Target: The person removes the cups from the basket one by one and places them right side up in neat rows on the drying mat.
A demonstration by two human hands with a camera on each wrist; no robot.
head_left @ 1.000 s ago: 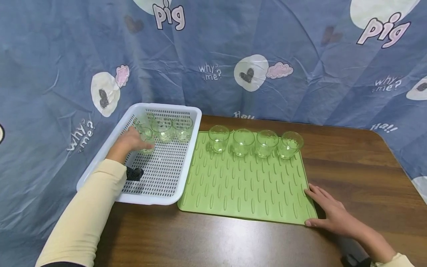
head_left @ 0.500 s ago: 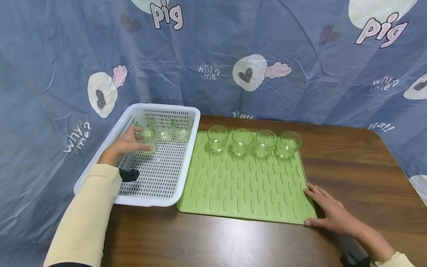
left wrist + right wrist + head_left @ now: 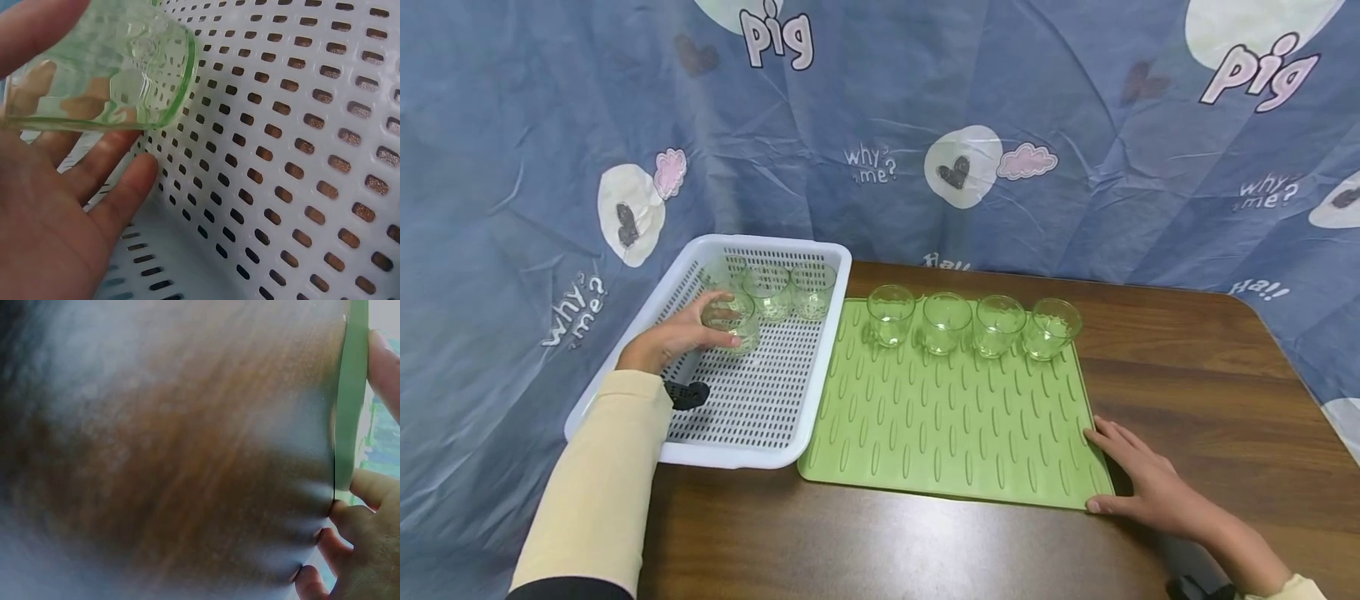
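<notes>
green-tinted glass (image 3: pixel 134 81) is pinched by the left hand (image 3: pixel 679 333), inside the white tray (image 3: pixel 730 456). change noted against the view half a second earlier: glass and hand show slightly nearer the person, having moved together. finding: the hold appears secured, and the work is judged to be at the picking-up stage; whether the glass is off the tray floor cannot be confirmed. position: the glass lies between thumb and fingers, thumb on the near side, fingers round the far side and partly visible through the glass wall; in the wrist view one finger stands apart from it. three other glasses (image 3: pixel 767 293) stand just beyond, in the tray. right hand (image 3: pixel 1141 483): spread, unchanged, thumb and fingertips at the right edge of the green mat (image 3: pixel 955 425). four glasses (image 3: pixel 946 323) stand in a row along the mat's far side.
</notes>
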